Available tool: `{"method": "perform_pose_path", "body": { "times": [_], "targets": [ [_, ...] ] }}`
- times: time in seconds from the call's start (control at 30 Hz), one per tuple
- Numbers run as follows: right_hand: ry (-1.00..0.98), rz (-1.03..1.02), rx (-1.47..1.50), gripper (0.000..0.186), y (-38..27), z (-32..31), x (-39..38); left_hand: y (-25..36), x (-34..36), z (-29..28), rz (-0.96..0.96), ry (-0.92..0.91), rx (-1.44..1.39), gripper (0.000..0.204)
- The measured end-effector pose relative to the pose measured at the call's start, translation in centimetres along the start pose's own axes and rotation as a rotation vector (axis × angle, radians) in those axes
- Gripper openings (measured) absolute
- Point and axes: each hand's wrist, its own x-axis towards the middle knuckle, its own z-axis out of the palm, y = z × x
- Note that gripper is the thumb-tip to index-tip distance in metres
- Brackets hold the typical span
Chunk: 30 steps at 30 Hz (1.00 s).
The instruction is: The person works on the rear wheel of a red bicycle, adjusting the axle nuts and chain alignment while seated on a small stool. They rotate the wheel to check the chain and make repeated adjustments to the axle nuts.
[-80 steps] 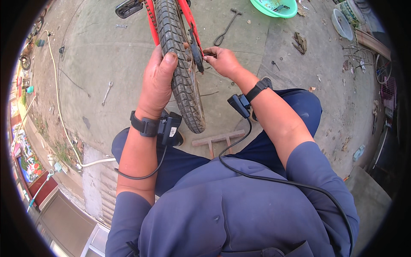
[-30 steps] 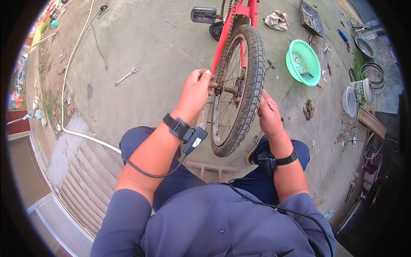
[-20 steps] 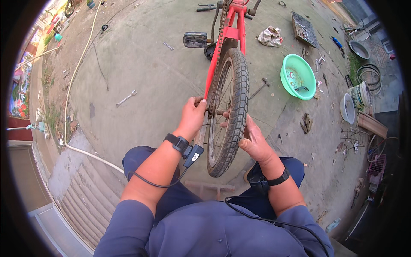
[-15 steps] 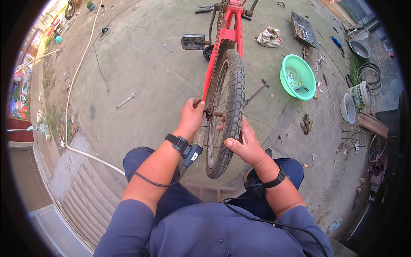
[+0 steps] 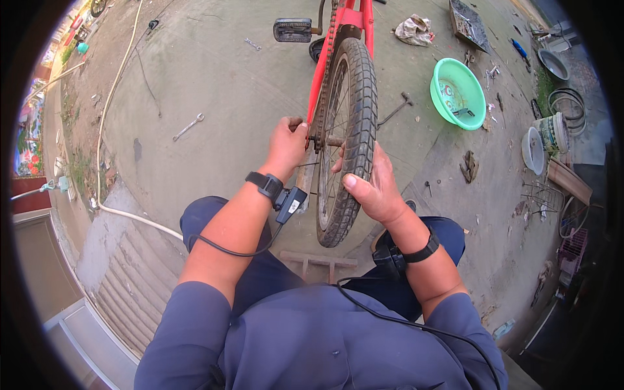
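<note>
A bicycle wheel with a worn black tyre (image 5: 361, 110) stands at the rear of a red bicycle frame (image 5: 316, 86). My left hand (image 5: 286, 146) is closed, its thumb and fingers pinching the frame's end beside the axle. Exactly what lies under those fingertips is partly hidden. On the other side, my right hand (image 5: 377, 193) grips the tyre, thumb across the tread and fingers reaching behind toward the spokes. A rusty chain (image 5: 333, 49) runs along the frame, and a black pedal (image 5: 292, 30) sticks out to the left.
A wrench (image 5: 188, 127) lies on the concrete at left, a smaller wrench (image 5: 253, 44) farther off. To the right are a T-shaped tool (image 5: 395, 109), a green basin (image 5: 458, 94), a crumpled cloth (image 5: 414, 30) and a metal tray (image 5: 469, 25). A pale hose (image 5: 104, 130) curves along the left.
The whole scene has shifted upward in the picture. Both hands keep their places, the left at the frame end and the right on the tyre.
</note>
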Motion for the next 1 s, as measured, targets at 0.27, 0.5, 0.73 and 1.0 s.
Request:
{"method": "perform_pose_path", "body": {
  "times": [0.27, 0.5, 0.73, 1.0],
  "targets": [
    [-0.052, -0.006, 0.002, 0.067, -1.4, -0.4, 1.3, -0.8, -0.3, -0.4, -0.008, -0.007, 0.152, 0.039],
    [-0.024, -0.003, 0.084, 0.066, -1.9, 0.2, 1.3, -2.7, 0.1, -0.3, -0.171, -0.135, 0.114, 0.039],
    [-0.058, -0.005, -0.008, 0.063, -1.4, -0.5, 1.8, -3.4, 0.1, -0.1, -0.335, -0.235, -0.122, 0.038],
    [-0.05, 0.018, 0.084, 0.063, -2.3, -0.3, 1.8, -3.7, 0.0, -0.3, -0.396, -0.27, -0.198, 0.038]
  ]
}}
